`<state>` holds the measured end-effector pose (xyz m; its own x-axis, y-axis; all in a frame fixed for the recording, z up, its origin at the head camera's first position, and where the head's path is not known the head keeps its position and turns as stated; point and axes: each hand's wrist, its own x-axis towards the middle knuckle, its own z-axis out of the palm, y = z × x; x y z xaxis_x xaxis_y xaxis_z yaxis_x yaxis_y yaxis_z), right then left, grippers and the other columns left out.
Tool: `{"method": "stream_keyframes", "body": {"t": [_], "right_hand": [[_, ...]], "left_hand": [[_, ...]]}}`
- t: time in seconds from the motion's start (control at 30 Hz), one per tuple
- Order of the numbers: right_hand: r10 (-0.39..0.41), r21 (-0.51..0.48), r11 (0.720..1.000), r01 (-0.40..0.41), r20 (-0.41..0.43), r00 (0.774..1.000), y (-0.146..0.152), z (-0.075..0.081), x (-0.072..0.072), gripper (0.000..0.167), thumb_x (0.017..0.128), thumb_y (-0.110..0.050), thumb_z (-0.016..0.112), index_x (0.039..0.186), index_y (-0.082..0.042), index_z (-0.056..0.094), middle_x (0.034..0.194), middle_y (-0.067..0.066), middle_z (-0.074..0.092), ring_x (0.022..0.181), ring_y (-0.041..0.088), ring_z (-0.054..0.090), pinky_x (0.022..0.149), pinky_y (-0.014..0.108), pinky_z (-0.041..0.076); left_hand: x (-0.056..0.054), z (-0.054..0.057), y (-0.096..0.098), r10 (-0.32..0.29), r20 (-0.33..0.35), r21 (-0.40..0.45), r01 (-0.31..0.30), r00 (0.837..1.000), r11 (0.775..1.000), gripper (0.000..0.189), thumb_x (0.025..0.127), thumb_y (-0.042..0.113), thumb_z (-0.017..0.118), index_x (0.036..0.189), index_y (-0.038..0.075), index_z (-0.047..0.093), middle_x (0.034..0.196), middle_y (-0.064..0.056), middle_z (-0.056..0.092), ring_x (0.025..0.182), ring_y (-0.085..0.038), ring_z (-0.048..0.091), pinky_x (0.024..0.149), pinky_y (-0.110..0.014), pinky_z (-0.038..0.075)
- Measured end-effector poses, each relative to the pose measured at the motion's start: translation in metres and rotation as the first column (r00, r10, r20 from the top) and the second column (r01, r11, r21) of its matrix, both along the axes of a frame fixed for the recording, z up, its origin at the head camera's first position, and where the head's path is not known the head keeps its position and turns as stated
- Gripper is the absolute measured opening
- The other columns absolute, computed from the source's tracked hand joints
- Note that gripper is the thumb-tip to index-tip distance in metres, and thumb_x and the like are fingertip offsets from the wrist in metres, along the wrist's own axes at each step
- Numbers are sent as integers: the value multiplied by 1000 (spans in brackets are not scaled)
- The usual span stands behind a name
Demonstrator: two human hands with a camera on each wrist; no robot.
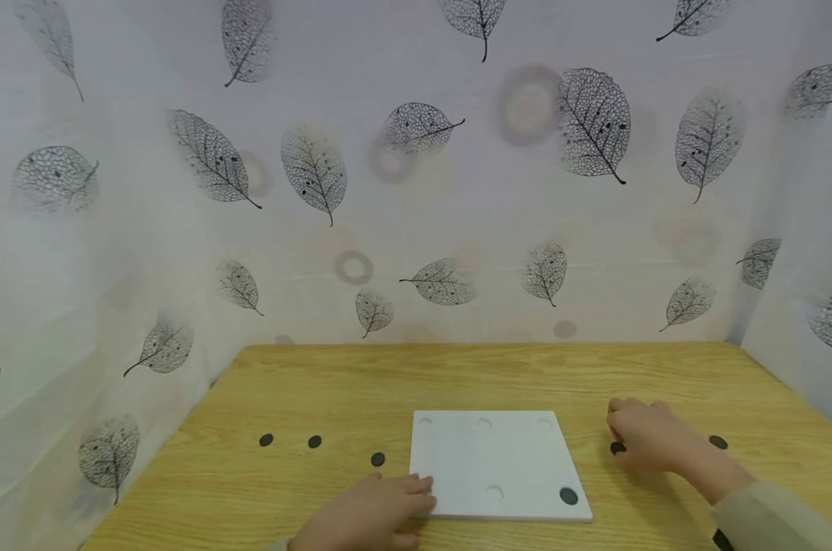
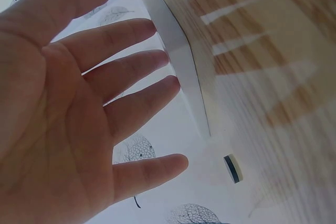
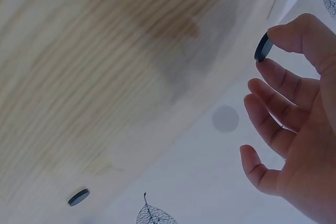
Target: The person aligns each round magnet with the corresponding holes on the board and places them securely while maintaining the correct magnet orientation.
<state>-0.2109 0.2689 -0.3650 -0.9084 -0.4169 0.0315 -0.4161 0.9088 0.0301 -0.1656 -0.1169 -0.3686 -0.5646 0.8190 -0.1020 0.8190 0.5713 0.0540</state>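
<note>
A white board with shallow round recesses lies on the table. One black disc sits at its near right corner. My left hand rests at the board's near left corner, covering it; in the left wrist view the fingers are spread and fairly straight, tips at the board's edge. Right of the board, my right hand pinches another black disc between thumb and index finger. That disc is tilted on edge in the right wrist view, and the other fingers are loosely bent.
Three black discs, a left one, a middle one and one near the board, lie left of it. On the right, one disc lies beyond my wrist and another is partly under my sleeve. A leaf-print curtain surrounds the table.
</note>
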Motion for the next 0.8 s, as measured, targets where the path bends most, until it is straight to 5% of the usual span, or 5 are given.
{"method": "stream_keyframes", "body": {"t": [0.37, 0.8], "right_hand": [[58, -4, 998, -58, -41, 997, -27, 1, -11, 25, 60, -16, 71, 61, -17, 46, 77, -6, 43, 65, 13, 38, 54, 38, 29], [55, -2, 998, -55, -29, 998, -53, 7, -23, 27, 63, -18, 74, 61, -16, 47, 78, -4, 46, 67, 15, 40, 57, 38, 30]], "left_hand": [[0, -2, -1, -15, -41, -3, 15, 999, 1000, 32, 83, 33, 59, 113, 22, 56, 124, 7, 49, 112, -8, 47, 78, -32, 46], [1, -1, -2, 11, -4, -5, -11, 1000, 1000, 35, 83, 33, 58, 117, 21, 55, 125, 7, 48, 114, -8, 45, 82, -31, 44]]}}
